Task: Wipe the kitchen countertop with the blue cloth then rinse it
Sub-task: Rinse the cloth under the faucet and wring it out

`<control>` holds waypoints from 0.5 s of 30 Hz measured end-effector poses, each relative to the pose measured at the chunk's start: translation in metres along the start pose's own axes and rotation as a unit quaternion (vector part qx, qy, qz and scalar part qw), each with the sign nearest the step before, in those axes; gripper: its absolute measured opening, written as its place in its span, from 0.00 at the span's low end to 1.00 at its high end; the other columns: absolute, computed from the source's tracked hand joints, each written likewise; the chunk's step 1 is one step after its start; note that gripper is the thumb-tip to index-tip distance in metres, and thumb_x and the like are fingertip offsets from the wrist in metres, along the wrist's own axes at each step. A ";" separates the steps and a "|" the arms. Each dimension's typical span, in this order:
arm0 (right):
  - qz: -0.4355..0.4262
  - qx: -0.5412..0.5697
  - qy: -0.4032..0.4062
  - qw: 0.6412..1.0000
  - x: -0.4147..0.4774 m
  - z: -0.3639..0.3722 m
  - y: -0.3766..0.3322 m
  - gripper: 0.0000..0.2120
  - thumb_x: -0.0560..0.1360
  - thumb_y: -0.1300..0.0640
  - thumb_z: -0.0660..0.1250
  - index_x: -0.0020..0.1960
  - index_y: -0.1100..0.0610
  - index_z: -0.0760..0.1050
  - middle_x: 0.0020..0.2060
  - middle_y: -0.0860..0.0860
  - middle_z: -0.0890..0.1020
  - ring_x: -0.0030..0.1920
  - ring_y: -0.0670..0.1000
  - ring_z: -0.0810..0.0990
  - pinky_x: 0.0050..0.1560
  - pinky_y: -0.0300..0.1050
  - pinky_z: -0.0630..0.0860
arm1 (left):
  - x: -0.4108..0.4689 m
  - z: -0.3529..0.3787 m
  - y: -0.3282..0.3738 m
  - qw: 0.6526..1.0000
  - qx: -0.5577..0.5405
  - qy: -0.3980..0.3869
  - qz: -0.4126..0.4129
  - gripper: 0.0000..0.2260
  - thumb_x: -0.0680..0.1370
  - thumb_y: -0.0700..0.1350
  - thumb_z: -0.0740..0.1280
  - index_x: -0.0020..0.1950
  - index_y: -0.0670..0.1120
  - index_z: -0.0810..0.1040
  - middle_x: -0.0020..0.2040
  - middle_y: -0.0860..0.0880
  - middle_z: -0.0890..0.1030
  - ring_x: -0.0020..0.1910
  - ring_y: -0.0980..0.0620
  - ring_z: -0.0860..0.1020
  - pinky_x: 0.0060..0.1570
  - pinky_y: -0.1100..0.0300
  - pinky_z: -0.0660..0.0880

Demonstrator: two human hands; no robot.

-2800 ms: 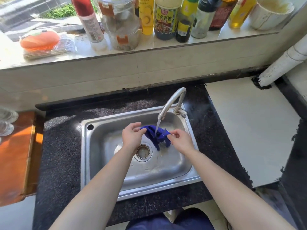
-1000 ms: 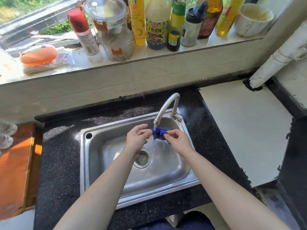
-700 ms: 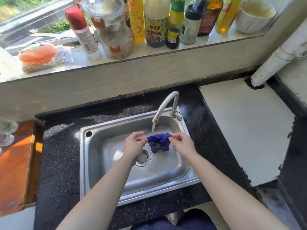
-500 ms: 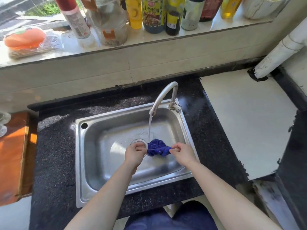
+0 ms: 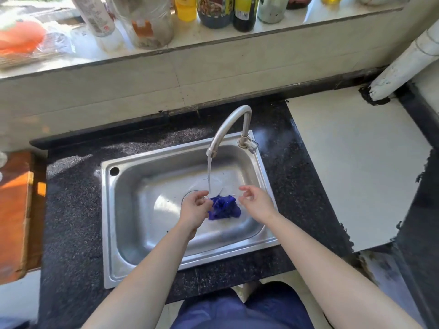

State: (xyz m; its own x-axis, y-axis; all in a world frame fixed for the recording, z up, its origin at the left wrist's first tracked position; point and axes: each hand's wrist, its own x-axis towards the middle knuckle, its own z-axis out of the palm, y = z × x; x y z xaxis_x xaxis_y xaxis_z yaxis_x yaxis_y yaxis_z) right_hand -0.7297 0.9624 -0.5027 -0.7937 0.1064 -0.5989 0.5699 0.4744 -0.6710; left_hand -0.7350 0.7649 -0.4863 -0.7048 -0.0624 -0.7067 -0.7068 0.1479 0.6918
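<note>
Rinsing is the step in hand: the blue cloth (image 5: 224, 207) lies bunched on the sink (image 5: 142, 233) floor, just in front of the faucet (image 5: 228, 124) and its running stream. The right hand (image 5: 255, 203) hovers loosely curled and empty, while the left hand (image 5: 196, 206) curls at the cloth's edge and I cannot tell whether it grips. Next, I judge, both hands should gather the cloth and wring it under the faucet.

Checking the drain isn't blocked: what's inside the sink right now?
A bunched blue cloth lies on the sink floor beside the drain, with the faucet stream falling at its edge. The left hand covers most of the drain, so any blockage cannot be seen.
</note>
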 end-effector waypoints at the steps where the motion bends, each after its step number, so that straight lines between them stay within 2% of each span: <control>1: -0.002 -0.015 0.017 1.000 0.005 -0.008 -0.006 0.18 0.79 0.55 0.68 0.69 0.52 0.74 0.56 0.50 0.78 0.58 0.51 0.78 0.55 0.39 0.69 | 0.002 0.000 0.004 1.000 -0.001 0.010 0.006 0.15 0.78 0.35 0.66 0.64 0.41 0.76 0.48 0.44 0.80 0.41 0.52 0.78 0.37 0.63 0.75; 4: -0.026 -0.081 0.083 0.993 0.023 -0.030 -0.026 0.28 0.78 0.50 0.68 0.75 0.52 0.65 0.68 0.55 0.71 0.62 0.56 0.77 0.62 0.47 0.72 | 0.008 -0.002 0.014 0.999 0.013 0.039 0.031 0.14 0.79 0.38 0.67 0.64 0.42 0.77 0.51 0.46 0.80 0.44 0.53 0.78 0.44 0.59 0.75; 6: -0.045 -0.122 0.114 0.985 0.036 -0.042 -0.039 0.32 0.78 0.48 0.68 0.78 0.52 0.60 0.72 0.56 0.65 0.64 0.59 0.76 0.64 0.53 0.73 | 0.012 -0.003 0.019 0.996 0.049 0.048 0.050 0.15 0.79 0.41 0.68 0.66 0.44 0.77 0.56 0.47 0.80 0.50 0.51 0.79 0.50 0.58 0.74; 10: -0.068 -0.176 0.096 0.977 0.074 -0.059 -0.054 0.38 0.77 0.46 0.69 0.79 0.56 0.56 0.75 0.56 0.63 0.71 0.58 0.69 0.66 0.54 0.70 | 0.021 -0.010 0.017 0.974 0.197 0.051 0.100 0.23 0.78 0.46 0.69 0.73 0.46 0.70 0.69 0.48 0.74 0.67 0.48 0.72 0.67 0.55 0.69; 12: -0.076 -0.194 0.084 0.974 0.090 -0.063 -0.055 0.33 0.77 0.45 0.69 0.76 0.57 0.64 0.70 0.56 0.70 0.69 0.59 0.71 0.63 0.52 0.71 | 0.028 -0.015 0.011 0.950 0.281 0.048 0.127 0.29 0.78 0.47 0.69 0.77 0.45 0.65 0.76 0.46 0.67 0.75 0.47 0.64 0.73 0.53 0.62; 14: -0.105 -0.197 0.111 0.968 0.100 -0.067 -0.053 0.19 0.77 0.46 0.69 0.62 0.57 0.75 0.55 0.54 0.77 0.60 0.58 0.77 0.52 0.48 0.71 | 0.035 -0.019 0.003 0.932 0.337 0.041 0.129 0.32 0.78 0.51 0.69 0.79 0.45 0.61 0.78 0.44 0.62 0.78 0.45 0.58 0.76 0.52 0.57; 15: -0.115 -0.192 0.121 0.967 0.103 -0.070 -0.053 0.15 0.77 0.46 0.69 0.56 0.56 0.78 0.50 0.52 0.78 0.55 0.57 0.78 0.48 0.47 0.70 | 0.037 -0.020 -0.001 0.927 0.352 0.036 0.121 0.34 0.78 0.52 0.69 0.79 0.46 0.59 0.79 0.43 0.61 0.79 0.45 0.56 0.76 0.52 0.56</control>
State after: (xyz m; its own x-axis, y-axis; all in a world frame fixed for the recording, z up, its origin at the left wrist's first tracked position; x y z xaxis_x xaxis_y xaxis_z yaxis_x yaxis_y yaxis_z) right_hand -0.8564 1.0094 -0.4978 -0.9428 0.1389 -0.3031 0.2888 0.7943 -0.5345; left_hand -0.7620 0.7423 -0.5104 -0.8582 -0.0054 -0.5133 -0.3295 0.7726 0.5427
